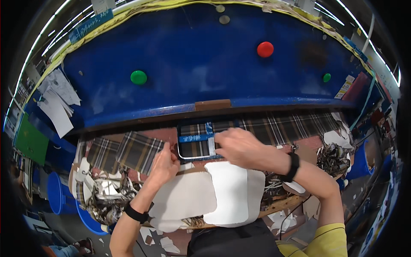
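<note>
A rounded rectangular cutting die [196, 157] with a pale metal edge and blue cross straps lies on plaid fabric [284, 127] at the middle of the work surface. My right hand [239, 147] is closed at the die's right side, its fingertips partly hidden behind the knuckles. To the left, my left hand [165, 165] has its fingers curled and pressed together at the right edge of a cut plaid piece [139, 150]. Another plaid piece [102, 154] lies partly under that one. Between my forearms and body lie rounded white sheets [227, 192] and a greyer sheet [184, 195].
A large blue press head [192, 64] with green [138, 77] and red [265, 49] buttons spans the far side, low over the fabric. Tangled offcuts heap at the left [111, 192] and right [334, 160]. Blue bins [55, 192] stand at both sides; scraps litter the floor.
</note>
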The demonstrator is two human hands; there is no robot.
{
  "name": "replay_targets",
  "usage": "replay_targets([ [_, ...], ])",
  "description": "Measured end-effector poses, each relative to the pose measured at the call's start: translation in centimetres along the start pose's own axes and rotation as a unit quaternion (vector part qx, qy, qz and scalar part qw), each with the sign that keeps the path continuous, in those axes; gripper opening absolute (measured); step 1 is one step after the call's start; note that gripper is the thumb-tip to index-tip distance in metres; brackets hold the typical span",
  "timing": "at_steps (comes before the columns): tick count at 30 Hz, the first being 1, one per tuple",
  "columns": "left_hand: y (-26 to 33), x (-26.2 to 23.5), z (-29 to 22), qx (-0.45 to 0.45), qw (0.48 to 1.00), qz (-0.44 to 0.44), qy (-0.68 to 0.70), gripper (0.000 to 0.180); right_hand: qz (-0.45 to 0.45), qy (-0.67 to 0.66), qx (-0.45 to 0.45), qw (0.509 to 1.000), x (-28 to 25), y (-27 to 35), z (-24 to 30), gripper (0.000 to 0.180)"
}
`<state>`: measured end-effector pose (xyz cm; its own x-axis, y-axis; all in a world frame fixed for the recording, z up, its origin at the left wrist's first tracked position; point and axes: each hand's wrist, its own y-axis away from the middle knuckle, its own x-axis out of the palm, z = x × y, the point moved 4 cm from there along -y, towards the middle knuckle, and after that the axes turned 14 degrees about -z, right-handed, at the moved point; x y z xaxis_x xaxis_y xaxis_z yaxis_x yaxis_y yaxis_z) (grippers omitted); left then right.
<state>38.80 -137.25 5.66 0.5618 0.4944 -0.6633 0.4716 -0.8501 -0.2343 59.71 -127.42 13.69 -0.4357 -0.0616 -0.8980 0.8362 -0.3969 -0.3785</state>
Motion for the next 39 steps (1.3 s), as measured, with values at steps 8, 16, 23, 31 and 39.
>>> replay_targets([
  [8, -5.8, 0.5, -0.7, -0.075, 0.991, 0.112, 0.007, 0.055, -0.071, 0.005, -0.124, 0.99, 9.5, -8.6, -3.9, 0.023],
  [16, -6.7, 3.0, -0.6, -0.371, 0.849, 0.146, 0.346, 0.073, 0.052, -0.161, 0.034, 0.985, 2.4, -9.0, -5.6, 0.021],
  [23, -7.3, 1.6, -0.6, -0.233, 0.91, 0.099, 0.327, 0.085, -0.152, -0.227, 0.177, 0.945, -3.4, -5.0, -11.9, 0.033],
  [31, -7.3, 0.1, -4.0, 0.088, 0.992, 0.072, -0.055, 0.081, -0.073, -0.024, 0.21, 0.975, -9.8, -0.7, -17.5, 0.028],
  [39, -4.6, 4.1, -6.2, 0.299, 0.929, 0.158, -0.149, 0.071, 0.038, 0.095, 0.172, 0.98, -5.9, 5.9, -21.3, 0.016],
])
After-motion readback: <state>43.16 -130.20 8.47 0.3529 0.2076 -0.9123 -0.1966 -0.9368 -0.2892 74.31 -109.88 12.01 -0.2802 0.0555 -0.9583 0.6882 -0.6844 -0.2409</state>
